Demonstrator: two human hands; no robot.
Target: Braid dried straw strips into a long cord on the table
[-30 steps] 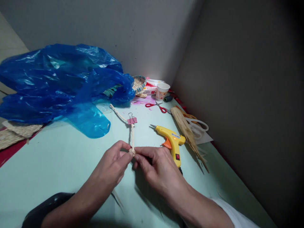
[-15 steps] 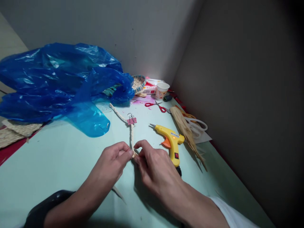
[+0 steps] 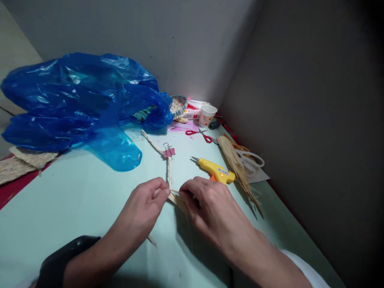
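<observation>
Braid (image 3: 169, 170) points straight nearward from the pink clip (image 3: 169, 152). Left fingers (image 3: 158, 185) pinch its near end, right fingers (image 3: 192, 185) a strand (image 3: 175, 191).

Seeing a blue bag (image 3: 81, 100) sprawled left on the green table (image 3: 45, 212), a braid (image 3: 169, 170) and pink clip (image 3: 169, 152) mid-table, glue gun (image 3: 216, 170) and husks (image 3: 235, 164) to the right, red scissors (image 3: 207, 139) and cup (image 3: 207, 116) behind!

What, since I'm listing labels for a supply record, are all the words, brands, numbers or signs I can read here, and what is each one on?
No text can be read for certain.
Yellow glue gun: label with dark marks, too small and blurred to read.
Paper cup: printed marks, too small to read.
Red and white packet: print too blurred to read.
</observation>
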